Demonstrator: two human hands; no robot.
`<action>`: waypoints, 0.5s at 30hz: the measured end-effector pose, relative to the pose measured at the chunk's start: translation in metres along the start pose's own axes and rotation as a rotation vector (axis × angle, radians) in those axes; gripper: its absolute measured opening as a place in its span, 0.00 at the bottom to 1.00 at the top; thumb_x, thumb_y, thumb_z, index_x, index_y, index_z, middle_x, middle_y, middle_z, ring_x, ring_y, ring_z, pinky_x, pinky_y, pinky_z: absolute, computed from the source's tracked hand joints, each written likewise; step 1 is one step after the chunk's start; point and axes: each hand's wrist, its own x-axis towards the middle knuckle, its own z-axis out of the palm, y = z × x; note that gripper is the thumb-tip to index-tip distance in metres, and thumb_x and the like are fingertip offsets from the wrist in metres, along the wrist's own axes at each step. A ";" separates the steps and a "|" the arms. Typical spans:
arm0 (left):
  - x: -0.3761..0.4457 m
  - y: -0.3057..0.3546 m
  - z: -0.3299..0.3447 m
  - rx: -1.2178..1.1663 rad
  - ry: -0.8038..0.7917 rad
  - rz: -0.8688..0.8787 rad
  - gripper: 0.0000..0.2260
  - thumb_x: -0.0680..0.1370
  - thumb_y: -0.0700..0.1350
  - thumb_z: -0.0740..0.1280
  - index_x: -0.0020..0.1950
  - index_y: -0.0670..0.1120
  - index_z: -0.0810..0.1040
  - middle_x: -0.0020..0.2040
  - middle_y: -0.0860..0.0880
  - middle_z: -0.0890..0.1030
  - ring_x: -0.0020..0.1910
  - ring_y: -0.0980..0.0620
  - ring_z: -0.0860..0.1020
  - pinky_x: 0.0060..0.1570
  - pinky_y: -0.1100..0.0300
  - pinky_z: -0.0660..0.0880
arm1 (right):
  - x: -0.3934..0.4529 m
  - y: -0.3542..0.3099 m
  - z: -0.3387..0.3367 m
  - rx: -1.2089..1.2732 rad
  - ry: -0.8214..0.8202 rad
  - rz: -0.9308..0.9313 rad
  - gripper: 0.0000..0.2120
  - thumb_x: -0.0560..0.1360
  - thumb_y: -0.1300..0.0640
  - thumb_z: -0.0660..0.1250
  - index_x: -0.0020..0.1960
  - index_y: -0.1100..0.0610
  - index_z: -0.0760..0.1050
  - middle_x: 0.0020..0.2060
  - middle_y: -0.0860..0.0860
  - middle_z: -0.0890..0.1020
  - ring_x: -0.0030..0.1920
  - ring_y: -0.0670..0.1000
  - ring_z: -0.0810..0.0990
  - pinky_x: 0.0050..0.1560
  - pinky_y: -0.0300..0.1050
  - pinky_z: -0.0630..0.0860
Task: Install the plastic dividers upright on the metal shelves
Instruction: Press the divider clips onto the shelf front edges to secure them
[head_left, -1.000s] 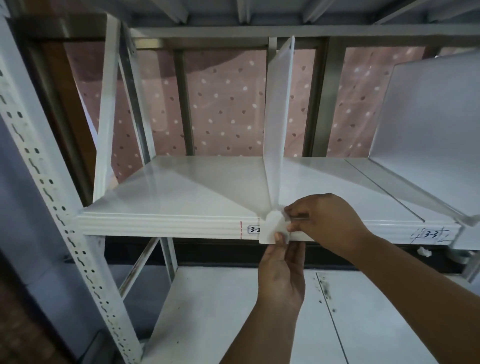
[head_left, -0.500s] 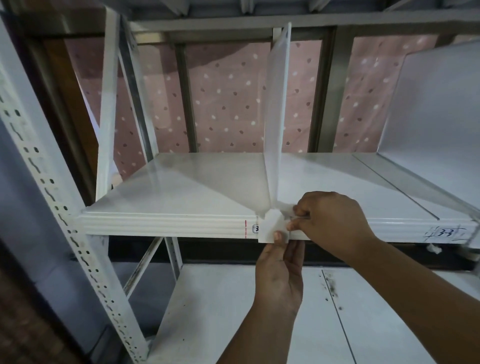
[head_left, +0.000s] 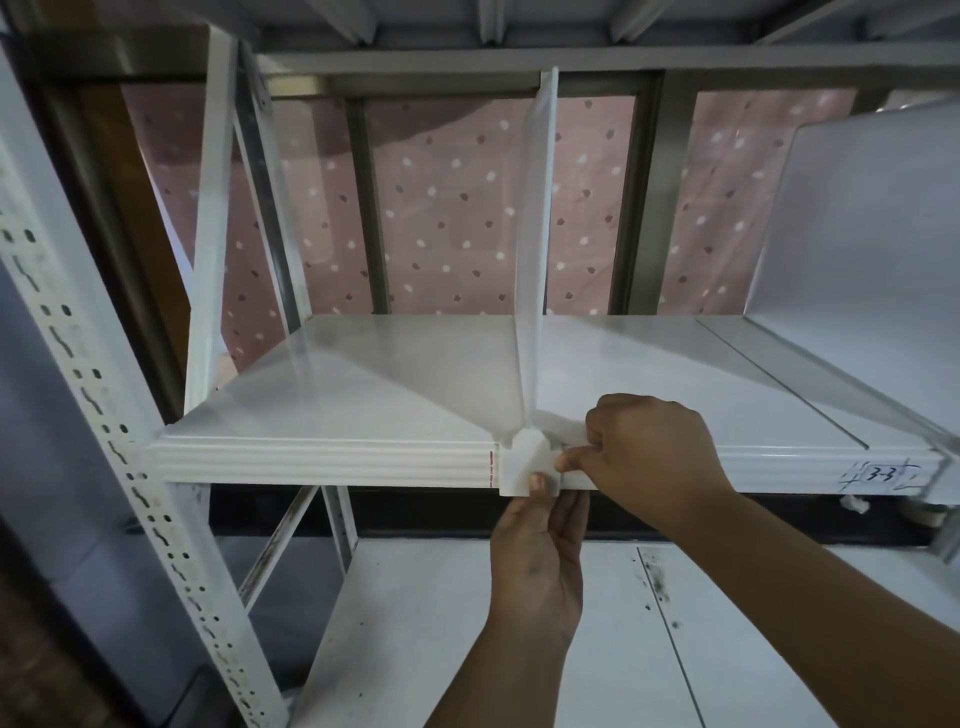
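The left hand (head_left: 537, 561) pinches the white clip (head_left: 527, 462) from below; the right hand (head_left: 649, 452) closes on its side – both at the front edge of the shelf (head_left: 363, 395). The divider (head_left: 537, 234) stands upright there. It looks light, thin, probably flexible – better held low, near the clip.

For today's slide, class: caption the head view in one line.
Both hands, left and right, press an upright plastic divider's clip onto the metal shelf edge.

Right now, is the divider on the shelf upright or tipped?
Upright: the divider rises vertically from the shelf edge, both hands at its base.
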 end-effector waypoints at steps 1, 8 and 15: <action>0.000 0.000 0.000 0.002 0.003 0.001 0.15 0.81 0.41 0.69 0.67 0.40 0.80 0.61 0.39 0.85 0.59 0.43 0.85 0.58 0.49 0.82 | 0.000 -0.001 0.000 -0.011 0.006 0.004 0.25 0.68 0.32 0.68 0.32 0.54 0.72 0.30 0.49 0.74 0.30 0.52 0.74 0.30 0.40 0.66; -0.002 0.006 0.000 0.013 0.013 0.013 0.17 0.78 0.41 0.71 0.66 0.39 0.81 0.60 0.39 0.86 0.58 0.43 0.86 0.53 0.52 0.85 | -0.002 -0.008 0.001 -0.074 0.013 0.018 0.30 0.66 0.30 0.67 0.28 0.52 0.59 0.26 0.46 0.65 0.25 0.50 0.68 0.28 0.39 0.58; 0.005 0.006 -0.004 0.049 -0.008 0.048 0.19 0.75 0.43 0.72 0.64 0.39 0.82 0.59 0.39 0.86 0.57 0.44 0.86 0.54 0.52 0.84 | -0.005 -0.014 0.002 -0.066 0.022 0.053 0.26 0.67 0.30 0.65 0.29 0.51 0.62 0.26 0.45 0.62 0.25 0.50 0.68 0.28 0.40 0.55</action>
